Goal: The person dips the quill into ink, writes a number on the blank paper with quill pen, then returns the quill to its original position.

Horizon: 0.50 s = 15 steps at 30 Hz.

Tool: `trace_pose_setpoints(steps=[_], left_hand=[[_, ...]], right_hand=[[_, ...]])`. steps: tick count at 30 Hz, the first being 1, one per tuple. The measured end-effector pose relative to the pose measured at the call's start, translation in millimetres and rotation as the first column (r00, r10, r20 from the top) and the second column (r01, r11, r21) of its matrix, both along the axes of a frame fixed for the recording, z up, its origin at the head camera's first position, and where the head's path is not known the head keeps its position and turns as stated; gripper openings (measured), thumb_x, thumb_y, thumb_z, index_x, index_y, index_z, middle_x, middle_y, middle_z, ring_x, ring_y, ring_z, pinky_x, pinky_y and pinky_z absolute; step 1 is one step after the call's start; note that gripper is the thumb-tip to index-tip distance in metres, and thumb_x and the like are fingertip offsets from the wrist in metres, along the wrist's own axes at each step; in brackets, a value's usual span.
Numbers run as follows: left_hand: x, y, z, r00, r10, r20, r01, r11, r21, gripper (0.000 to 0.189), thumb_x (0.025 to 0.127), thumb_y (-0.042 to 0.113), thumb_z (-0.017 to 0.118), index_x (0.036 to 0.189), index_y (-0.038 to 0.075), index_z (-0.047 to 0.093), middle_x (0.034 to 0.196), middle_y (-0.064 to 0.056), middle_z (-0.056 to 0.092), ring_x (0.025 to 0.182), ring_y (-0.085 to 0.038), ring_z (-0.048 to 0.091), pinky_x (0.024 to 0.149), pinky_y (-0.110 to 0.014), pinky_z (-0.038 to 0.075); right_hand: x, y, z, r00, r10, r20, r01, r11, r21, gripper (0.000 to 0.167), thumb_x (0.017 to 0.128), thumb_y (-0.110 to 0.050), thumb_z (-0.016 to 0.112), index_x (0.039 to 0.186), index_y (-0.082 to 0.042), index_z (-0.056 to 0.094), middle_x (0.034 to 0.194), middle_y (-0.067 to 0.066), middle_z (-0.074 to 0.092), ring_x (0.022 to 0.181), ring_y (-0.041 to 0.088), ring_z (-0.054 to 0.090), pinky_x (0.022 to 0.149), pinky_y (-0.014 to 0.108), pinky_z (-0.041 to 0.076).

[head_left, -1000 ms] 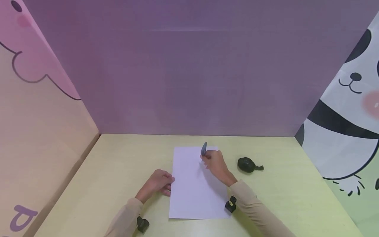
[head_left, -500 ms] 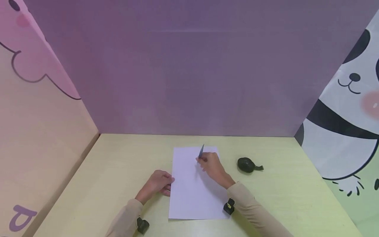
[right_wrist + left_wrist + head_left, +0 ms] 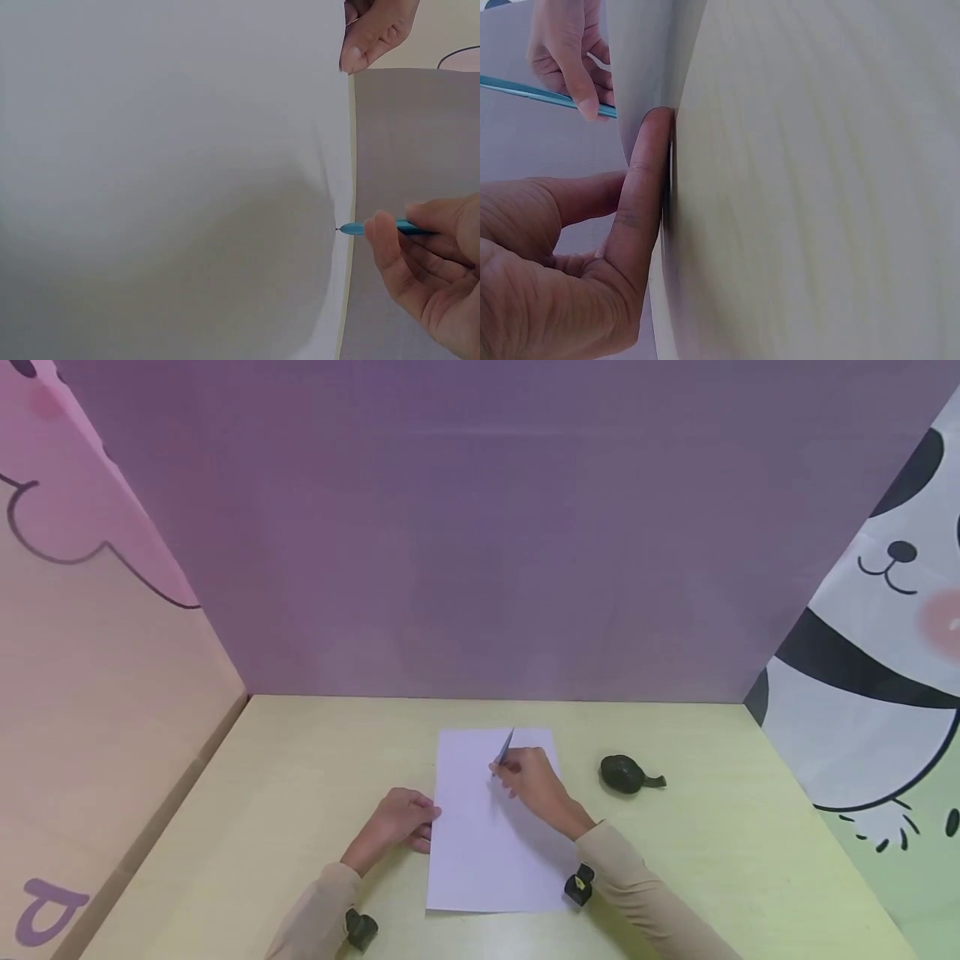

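Observation:
A white sheet of paper (image 3: 480, 860) lies on the table, upright in the head view. My right hand (image 3: 534, 782) is over its upper part and pinches a teal pen (image 3: 356, 228) between thumb and fingers. In the right wrist view the pen's tip is right at the paper. The pen's back end (image 3: 508, 740) points up and away in the head view. My left hand (image 3: 401, 818) pinches the paper's left edge, thumb (image 3: 360, 56) on the sheet; some of its fingers are hidden.
A dark green, rounded object with a short curved stem (image 3: 622, 774) lies right of the paper. Black wrist cameras (image 3: 362, 930) sit under both sleeves. A purple wall (image 3: 495, 568) stands behind the pale wooden table (image 3: 300, 777), with printed side panels left and right.
My right hand has moved left and slightly toward me over the paper, and the pen has tilted further to the right. The left hand and the paper have stayed in place.

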State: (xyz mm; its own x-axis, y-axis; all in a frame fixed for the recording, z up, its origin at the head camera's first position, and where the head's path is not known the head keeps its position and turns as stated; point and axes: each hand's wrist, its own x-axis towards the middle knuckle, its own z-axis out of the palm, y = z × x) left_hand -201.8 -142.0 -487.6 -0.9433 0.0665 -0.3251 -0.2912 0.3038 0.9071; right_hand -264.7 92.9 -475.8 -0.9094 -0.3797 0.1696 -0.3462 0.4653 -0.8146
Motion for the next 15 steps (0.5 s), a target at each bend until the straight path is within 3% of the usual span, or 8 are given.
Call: trace_pose_setpoints(steps=[10,15], left_hand=[[0.7,0.2,0.8,1.000,0.009,-0.020,-0.009,1.000,-0.021,0.020,0.098,-0.002,0.066,0.110,-0.017,0.064,0.077,-0.017,0.067,0.058,-0.017,0.067,0.057,-0.034,0.067],[1.5,0.7,-0.1,1.000,0.005,-0.024,-0.005,1.000,-0.016,0.019,0.098,-0.001,0.066,0.109,-0.017,0.064,0.075,-0.015,0.065,0.055,-0.015,0.065,0.057,-0.033,0.067]], right_hand=[[7.6,2.7,4.0,0.997,0.079,-0.003,-0.079,0.997,0.018,0.018,0.102,-0.006,0.067,0.101,0.010,0.075,0.079,0.018,0.073,0.059,0.020,0.066,0.051,0.035,0.062],[10.6,3.0,5.9,0.995,0.104,0.008,-0.104,0.994,0.025,0.017,0.100,-0.006,0.068,0.098,0.010,0.074,0.076,0.019,0.072,0.057,0.020,0.065,0.050,0.034,0.062]])
